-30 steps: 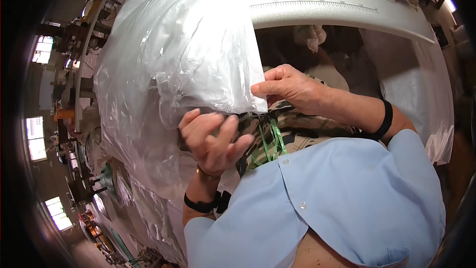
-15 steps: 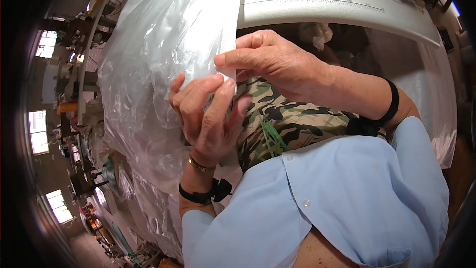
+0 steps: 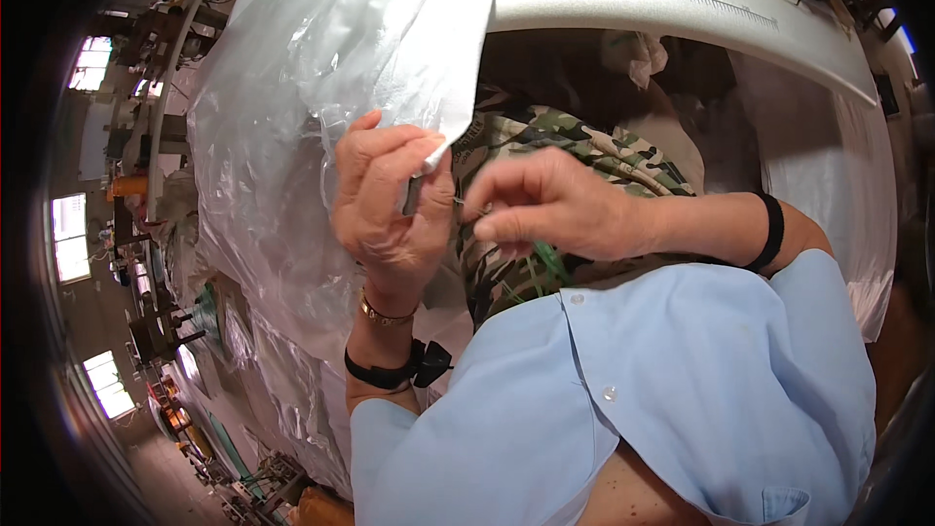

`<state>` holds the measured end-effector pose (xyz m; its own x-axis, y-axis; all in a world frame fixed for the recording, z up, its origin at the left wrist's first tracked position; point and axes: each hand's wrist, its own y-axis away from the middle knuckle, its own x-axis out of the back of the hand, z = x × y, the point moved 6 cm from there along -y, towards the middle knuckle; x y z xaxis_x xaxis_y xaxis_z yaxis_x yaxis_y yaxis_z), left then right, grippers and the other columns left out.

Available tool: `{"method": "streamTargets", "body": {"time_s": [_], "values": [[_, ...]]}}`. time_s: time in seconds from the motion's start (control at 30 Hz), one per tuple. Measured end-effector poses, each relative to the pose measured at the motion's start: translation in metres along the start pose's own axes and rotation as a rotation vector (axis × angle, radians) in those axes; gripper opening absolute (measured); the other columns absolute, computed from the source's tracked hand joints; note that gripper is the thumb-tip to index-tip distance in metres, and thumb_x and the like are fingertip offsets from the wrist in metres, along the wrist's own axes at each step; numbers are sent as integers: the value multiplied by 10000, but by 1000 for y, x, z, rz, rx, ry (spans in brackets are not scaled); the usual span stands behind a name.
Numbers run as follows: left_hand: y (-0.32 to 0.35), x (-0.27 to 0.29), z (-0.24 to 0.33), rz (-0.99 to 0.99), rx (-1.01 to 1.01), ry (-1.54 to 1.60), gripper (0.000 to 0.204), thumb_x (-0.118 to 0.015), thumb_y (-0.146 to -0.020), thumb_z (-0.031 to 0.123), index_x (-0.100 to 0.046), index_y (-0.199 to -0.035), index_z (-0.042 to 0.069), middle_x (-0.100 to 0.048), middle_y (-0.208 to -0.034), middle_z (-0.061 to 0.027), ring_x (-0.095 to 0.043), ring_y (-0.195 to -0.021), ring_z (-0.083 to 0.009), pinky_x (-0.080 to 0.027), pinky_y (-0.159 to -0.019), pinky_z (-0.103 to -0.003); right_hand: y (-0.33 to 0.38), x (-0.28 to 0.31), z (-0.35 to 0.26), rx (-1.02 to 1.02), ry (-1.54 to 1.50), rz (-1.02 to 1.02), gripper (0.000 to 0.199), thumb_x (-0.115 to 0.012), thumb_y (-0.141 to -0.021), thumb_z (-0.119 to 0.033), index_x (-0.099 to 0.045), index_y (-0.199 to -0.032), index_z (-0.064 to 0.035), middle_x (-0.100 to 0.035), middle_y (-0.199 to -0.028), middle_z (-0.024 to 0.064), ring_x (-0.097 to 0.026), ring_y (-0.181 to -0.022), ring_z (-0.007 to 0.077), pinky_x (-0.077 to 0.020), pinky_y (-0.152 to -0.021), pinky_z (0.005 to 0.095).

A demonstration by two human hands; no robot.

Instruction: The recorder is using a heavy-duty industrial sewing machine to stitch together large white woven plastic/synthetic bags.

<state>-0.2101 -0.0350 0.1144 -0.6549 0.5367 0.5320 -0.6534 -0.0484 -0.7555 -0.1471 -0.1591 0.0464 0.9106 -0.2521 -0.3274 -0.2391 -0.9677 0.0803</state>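
I've got left hand [image 3: 383, 197] pinching a corner of the translucent plastic sheeting [image 3: 282, 127], left of the camo cloth [image 3: 623, 144] | right hand [image 3: 563, 203] curled nearby, blurry, can't tell if holding | probably light, floppy, slippery; I'd grab the white edge [image 3: 465, 68]

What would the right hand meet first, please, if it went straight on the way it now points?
Most likely the thumb side of the left hand, which pinches the plastic sheet just left of the right hand; depth is unclear from this view.
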Motion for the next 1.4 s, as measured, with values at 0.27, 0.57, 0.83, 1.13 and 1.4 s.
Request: {"method": "streamTargets", "body": {"time_s": [0.27,0.57,0.83,1.13,1.4], "values": [[4,6,-17,98,189,203,123,-732,-798,-27,-696,-904,22,-676,-913,-81,-640,-838,-221,-476,-994,-456,16,123,77,-290,1357,57,248,-714,-864,-254,-694,-911,-11,-687,-824,151,-673,-813,279,-524,-736,401],[26,-28,23,-262,-144,-131,201,-699,-745,1,-711,-940,48,-668,-928,-53,-643,-855,-218,-437,-1015,-454,28,124,-62,450,1459,701,183,-678,-903,-227,-671,-867,-47,-640,-753,107,-634,-743,316,-515,-706,421],[52,-90,19,-483,-259,-141,152,-631,-767,38,-658,-915,13,-534,-762,-43,-572,-722,-194,-447,-1044,-423,-52,179,-100,525,1648,631,255,-660,-913,-259,-679,-1066,-55,-648,-1183,101,-602,-1085,278,-488,-920,396],[64,-97,1,-527,-224,-93,136,-657,-742,17,-659,-875,45,-546,-753,-38,-565,-714,-211,-411,-1093,-460,-85,207,-97,337,1620,436,469,-616,-936,-435,-621,-1201,-48,-579,-1347,137,-524,-1245,309,-398,-1049,434],[39,-87,-27,-501,-112,-108,146,-686,-747,20,-692,-883,75,-609,-788,-8,-602,-738,-188,-373,-1121,-517,-93,202,-98,252,1619,333,649,-586,-934,-516,-536,-1293,22,-496,-1414,251,-432,-1334,383,-334,-1106,475]]}}
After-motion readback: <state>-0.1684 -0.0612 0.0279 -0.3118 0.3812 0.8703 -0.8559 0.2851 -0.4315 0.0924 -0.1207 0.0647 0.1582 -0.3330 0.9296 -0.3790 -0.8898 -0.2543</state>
